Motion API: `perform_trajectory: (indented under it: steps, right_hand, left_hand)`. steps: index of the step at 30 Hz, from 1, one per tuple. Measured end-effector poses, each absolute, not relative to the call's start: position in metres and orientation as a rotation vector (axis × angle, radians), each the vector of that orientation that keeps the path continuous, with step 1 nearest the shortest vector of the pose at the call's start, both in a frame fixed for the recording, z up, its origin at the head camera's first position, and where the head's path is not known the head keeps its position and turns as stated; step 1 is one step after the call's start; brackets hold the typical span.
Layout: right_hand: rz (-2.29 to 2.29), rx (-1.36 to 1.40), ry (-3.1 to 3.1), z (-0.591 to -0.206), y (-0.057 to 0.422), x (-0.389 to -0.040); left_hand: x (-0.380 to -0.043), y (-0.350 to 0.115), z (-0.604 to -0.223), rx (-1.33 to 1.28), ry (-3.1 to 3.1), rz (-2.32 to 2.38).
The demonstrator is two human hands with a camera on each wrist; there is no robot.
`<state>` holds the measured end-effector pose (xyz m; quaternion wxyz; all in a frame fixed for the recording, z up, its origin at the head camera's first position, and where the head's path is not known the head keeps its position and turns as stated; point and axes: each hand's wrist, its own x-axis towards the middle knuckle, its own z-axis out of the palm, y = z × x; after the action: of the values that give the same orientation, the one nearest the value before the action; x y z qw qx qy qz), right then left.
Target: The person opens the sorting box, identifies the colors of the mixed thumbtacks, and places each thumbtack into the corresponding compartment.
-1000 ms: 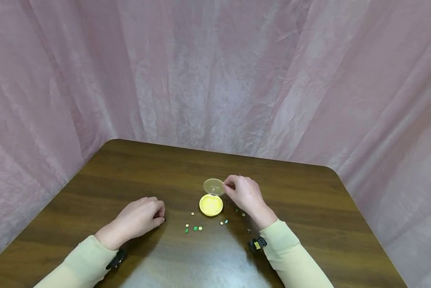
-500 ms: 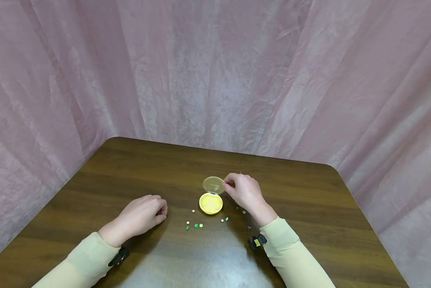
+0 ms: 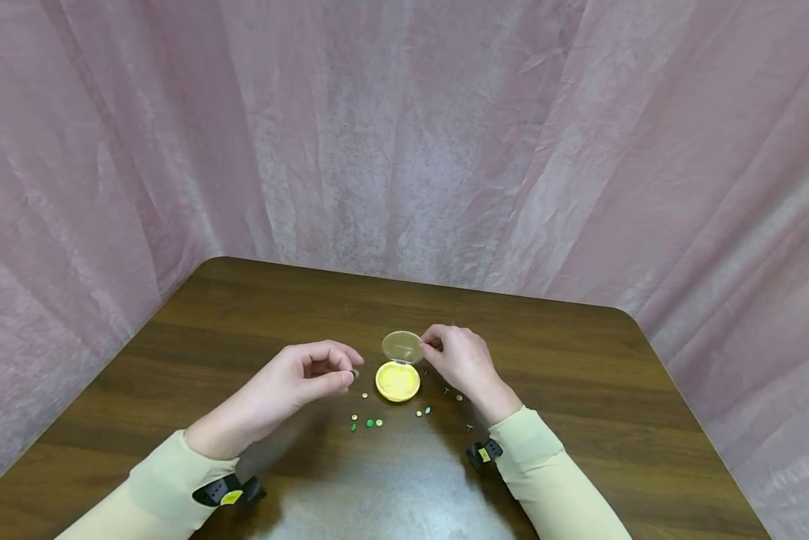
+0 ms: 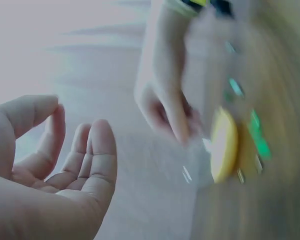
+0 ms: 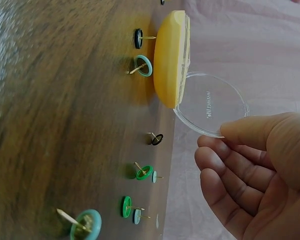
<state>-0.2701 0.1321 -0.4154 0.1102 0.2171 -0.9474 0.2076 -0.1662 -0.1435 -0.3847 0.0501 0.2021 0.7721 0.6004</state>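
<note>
My left hand (image 3: 293, 386) is raised over the table left of a round yellow box (image 3: 398, 382). Its thumb and index finger pinch a tiny dark thing (image 3: 355, 373), seemingly a thumbtack; the left wrist view is too blurred to confirm it. In the right wrist view, the thumb and fingers of my right hand (image 5: 255, 160) pinch the edge of the clear round lid (image 5: 210, 102). That lid stands up, hinged at the back of the box. Scattered around lie thumbtacks, among them a green one (image 5: 144, 172), a black one (image 5: 138, 38) and a light blue one (image 5: 143, 65).
The brown wooden table (image 3: 256, 300) has rounded far corners. Pink curtains (image 3: 404, 150) hang behind it and at both sides. Several thumbtacks lie in front of the box, such as a green one (image 3: 370, 424), with others beneath the right forearm's side.
My left hand has lifted off the table and moved right and away from me, toward the box, with its thumb and index finger pinched together. The right hand stays at the lid.
</note>
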Motion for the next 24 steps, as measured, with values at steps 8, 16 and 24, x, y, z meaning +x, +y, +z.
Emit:
perform_trajectory:
  steps: [8, 16, 24]
  right_hand:
    - [0.627, 0.629, -2.792, -0.417, 0.134, -0.269]
    - [0.619, 0.639, -2.792, -0.418, 0.134, -0.270]
    - [0.618, 0.649, -2.765, -0.418, 0.134, -0.271]
  left_hand:
    - [-0.161, -0.119, -0.363, 0.612, 2.030, 2.039]
    - [-0.167, -0.111, -0.364, 0.538, 2.006, 2.089]
    - [-0.182, -0.109, -0.380, 0.590, 2.185, 1.952]
